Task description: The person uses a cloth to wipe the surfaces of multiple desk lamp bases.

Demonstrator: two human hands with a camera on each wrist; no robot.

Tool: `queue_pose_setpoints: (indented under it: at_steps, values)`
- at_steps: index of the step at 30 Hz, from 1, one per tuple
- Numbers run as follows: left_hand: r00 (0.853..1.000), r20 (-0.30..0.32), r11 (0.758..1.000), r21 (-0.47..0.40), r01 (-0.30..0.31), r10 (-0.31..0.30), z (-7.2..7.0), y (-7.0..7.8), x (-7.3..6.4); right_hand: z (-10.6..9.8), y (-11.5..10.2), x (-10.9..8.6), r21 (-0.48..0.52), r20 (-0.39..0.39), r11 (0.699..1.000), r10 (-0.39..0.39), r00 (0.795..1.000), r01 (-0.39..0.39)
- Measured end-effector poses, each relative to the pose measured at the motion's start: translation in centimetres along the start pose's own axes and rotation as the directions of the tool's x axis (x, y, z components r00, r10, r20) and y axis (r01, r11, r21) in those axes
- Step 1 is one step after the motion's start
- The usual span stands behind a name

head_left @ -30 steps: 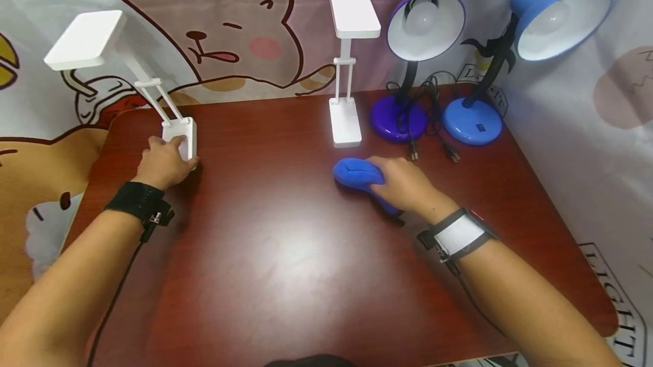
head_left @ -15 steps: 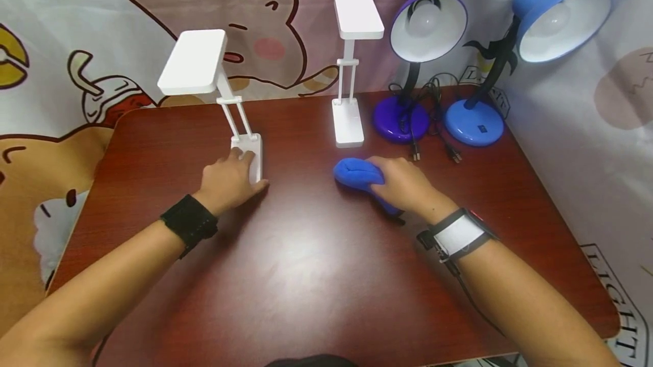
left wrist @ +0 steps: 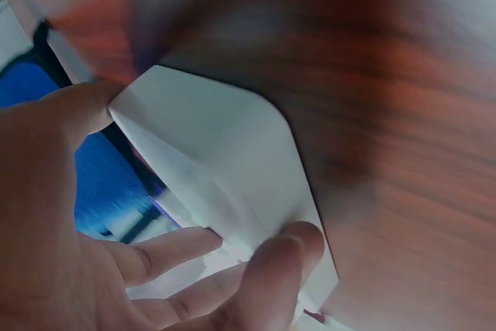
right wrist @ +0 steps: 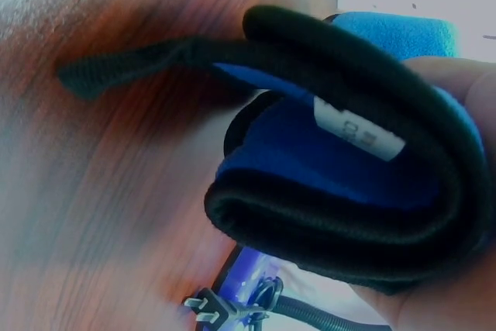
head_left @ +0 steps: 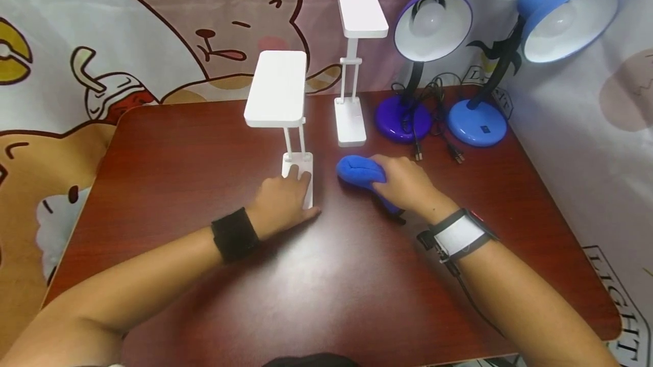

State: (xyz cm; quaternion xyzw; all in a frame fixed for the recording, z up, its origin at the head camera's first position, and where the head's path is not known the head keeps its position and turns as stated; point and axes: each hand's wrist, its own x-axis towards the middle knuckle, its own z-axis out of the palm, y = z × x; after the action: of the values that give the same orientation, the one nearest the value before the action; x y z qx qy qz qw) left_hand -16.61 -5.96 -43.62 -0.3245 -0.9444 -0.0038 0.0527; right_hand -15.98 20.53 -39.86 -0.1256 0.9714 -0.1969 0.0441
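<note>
In the head view, my left hand (head_left: 280,202) grips the base of a white desk lamp (head_left: 278,86) that stands left of centre. Its thumb and fingers span the base, and in the left wrist view they hold the white base (left wrist: 225,137) by its edges. My right hand (head_left: 403,182) holds a folded blue cloth (head_left: 359,171) on the table. From the right wrist, that cloth shows black edging, a black loop and a white label (right wrist: 359,131). A second white desk lamp (head_left: 350,123) stands just behind, between the two hands.
A purple lamp (head_left: 403,120) and a blue lamp (head_left: 476,123) stand at the back right. Their black cords and plugs (head_left: 456,154) lie in front of them. Printed fabric walls (head_left: 168,26) border the brown table (head_left: 168,174) behind and at the right.
My left hand has moved the white desk lamp from the far left of the table rightward and nearer, close to the blue cloth. The right hand stays in place.
</note>
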Motion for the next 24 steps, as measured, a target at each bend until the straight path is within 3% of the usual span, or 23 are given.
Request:
queue_pose_setpoints:
  at_steps: [7,12,15,17,21,24]
  values:
    - [0.995,-0.042,0.994,0.078,-0.083,0.086,-0.2,3.5,1.0,0.1,-0.1,0.0,-0.004,-0.018,1.000,-0.011,1.000,0.011]
    - [0.998,0.002,0.997,0.030,-0.070,0.070,-0.4,3.7,1.5,0.2,-0.4,0.0,0.000,-0.020,1.000,-0.013,1.000,0.013]
    - [0.997,0.067,0.995,-0.096,-0.019,0.025,-0.9,1.9,1.7,0.1,-1.0,-0.1,0.000,-0.037,1.000,-0.025,0.999,0.025]
    - [0.994,0.103,0.980,-0.191,0.057,-0.038,-1.2,0.0,2.0,0.1,-1.6,-0.1,-0.019,-0.068,0.998,-0.056,0.996,0.055]
    - [0.980,0.154,0.907,-0.382,0.178,-0.128,-0.5,-4.0,2.8,0.8,-3.1,-0.1,-0.127,-0.134,0.977,-0.189,0.973,0.172]
    - [0.981,0.186,0.846,-0.515,0.138,-0.046,0.7,-6.2,3.4,2.2,-4.1,0.2,-0.283,-0.146,0.918,-0.328,0.933,0.278]
